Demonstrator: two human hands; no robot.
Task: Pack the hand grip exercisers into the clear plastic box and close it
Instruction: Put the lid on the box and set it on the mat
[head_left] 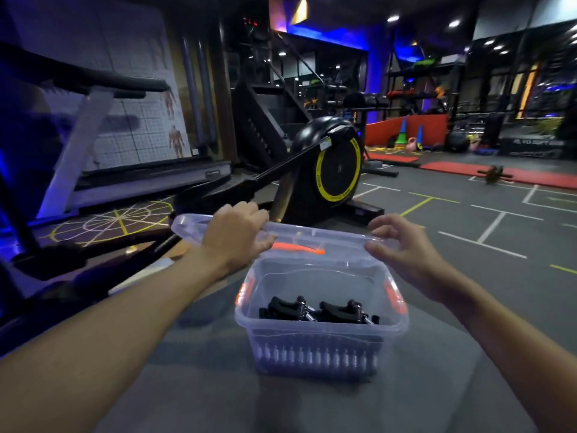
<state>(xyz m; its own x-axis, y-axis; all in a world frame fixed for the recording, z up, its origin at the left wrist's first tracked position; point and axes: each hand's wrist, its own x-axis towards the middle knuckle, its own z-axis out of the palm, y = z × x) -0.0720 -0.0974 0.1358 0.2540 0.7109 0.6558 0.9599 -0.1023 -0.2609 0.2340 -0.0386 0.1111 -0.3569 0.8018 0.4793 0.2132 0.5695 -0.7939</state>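
A clear plastic box with orange side latches stands on the grey floor mat in front of me. Several black hand grip exercisers lie inside it, their springs showing through the front wall. A clear lid with an orange handle hovers tilted over the box's far edge. My left hand grips the lid's left part from above. My right hand pinches the lid's right end with its fingertips.
A black rowing machine with a yellow-ringed flywheel stands just beyond the box. A treadmill is at the left. Red mats, cones and an ab wheel lie on the marked floor at the right.
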